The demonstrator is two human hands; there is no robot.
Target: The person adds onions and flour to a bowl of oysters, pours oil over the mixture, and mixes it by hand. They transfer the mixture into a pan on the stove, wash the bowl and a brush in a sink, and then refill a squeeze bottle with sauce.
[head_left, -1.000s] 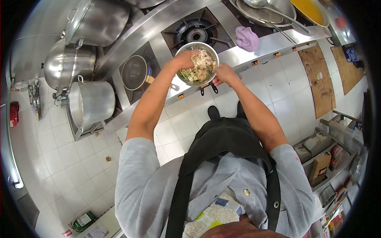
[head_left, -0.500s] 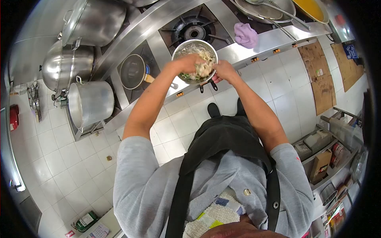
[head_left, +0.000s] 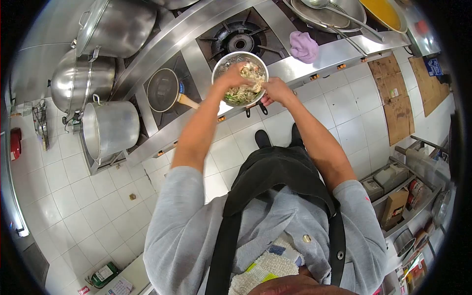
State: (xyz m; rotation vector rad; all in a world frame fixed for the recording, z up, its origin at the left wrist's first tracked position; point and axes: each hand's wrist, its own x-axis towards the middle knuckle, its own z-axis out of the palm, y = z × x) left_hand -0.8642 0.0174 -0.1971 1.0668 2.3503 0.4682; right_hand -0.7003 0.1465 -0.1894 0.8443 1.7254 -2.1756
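Note:
A round metal bowl [head_left: 220,65] at the front edge of the stove holds a mix of pale shreds and green pieces [head_left: 240,95]. My left hand [head_left: 233,77] is inside the bowl, its fingers curled into the food and partly hidden by it. At the bowl's right rim, my right hand [head_left: 276,90] grips the edge. Behind the bowl lies a black burner grate [head_left: 241,43]. To the left, a small pan [head_left: 163,90] with a pale handle rests over a burner with a blue flame.
Large metal pots [head_left: 112,129] stand at the left. A purple cloth [head_left: 304,47] lies on the stove's front edge. Wide pans, a ladle [head_left: 317,3] and a yellow-filled bowl [head_left: 382,14] are at the upper right. Cardboard [head_left: 392,98] lies on the tiled floor, beside a shelf with boxes.
My left hand has shifted left and slightly up within the bowl, and its forearm has swung right. The food has been stirred about. The bowl sits slightly lower and further left in view.

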